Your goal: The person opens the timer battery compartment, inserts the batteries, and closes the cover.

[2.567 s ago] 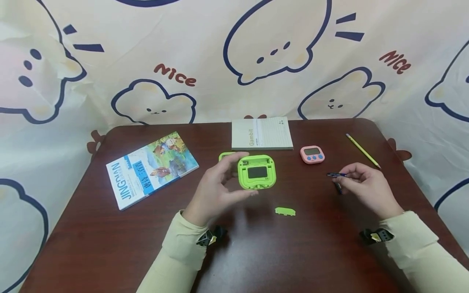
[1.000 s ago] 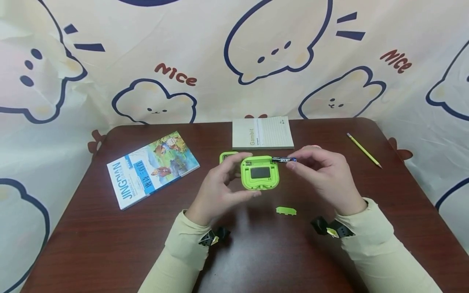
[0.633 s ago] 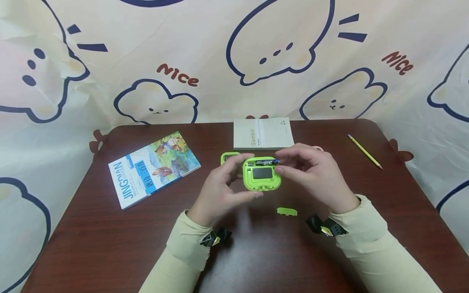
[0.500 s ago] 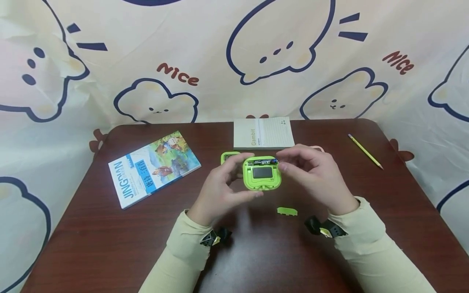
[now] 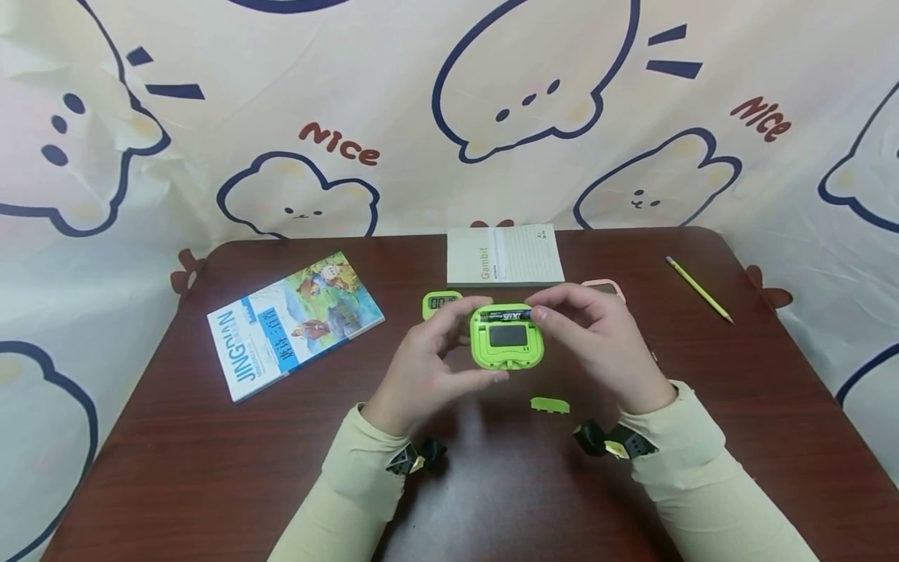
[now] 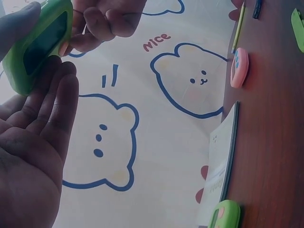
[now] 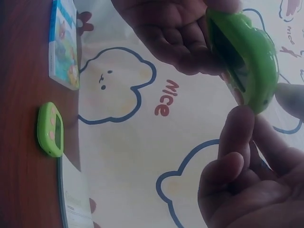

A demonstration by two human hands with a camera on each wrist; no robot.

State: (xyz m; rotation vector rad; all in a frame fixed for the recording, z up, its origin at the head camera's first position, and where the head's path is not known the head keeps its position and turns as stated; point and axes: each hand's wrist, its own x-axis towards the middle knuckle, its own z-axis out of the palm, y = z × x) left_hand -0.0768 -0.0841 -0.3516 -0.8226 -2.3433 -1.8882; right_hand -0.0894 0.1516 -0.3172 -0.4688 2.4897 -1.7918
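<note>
My left hand holds a green digital timer above the table, thumb below and fingers at its top left. Its back faces the head camera, with a dark rectangular panel. A dark battery lies along the uncovered slot at the top of that back. At the slot's right end, my right hand pinches the timer's corner, the thumb on the battery's end. In the right wrist view, the forefinger touches the timer's front edge. A small green battery cover lies on the table below.
A second green timer stands behind my left hand. A pink timer is partly hidden by my right hand. Another battery lies beyond it. A notebook, a picture-covered book and a pencil lie around the table.
My right hand has picked up a battery at the right, brought it left to the timer and laid it into the slot. My left hand keeps its hold, shifted slightly right.
</note>
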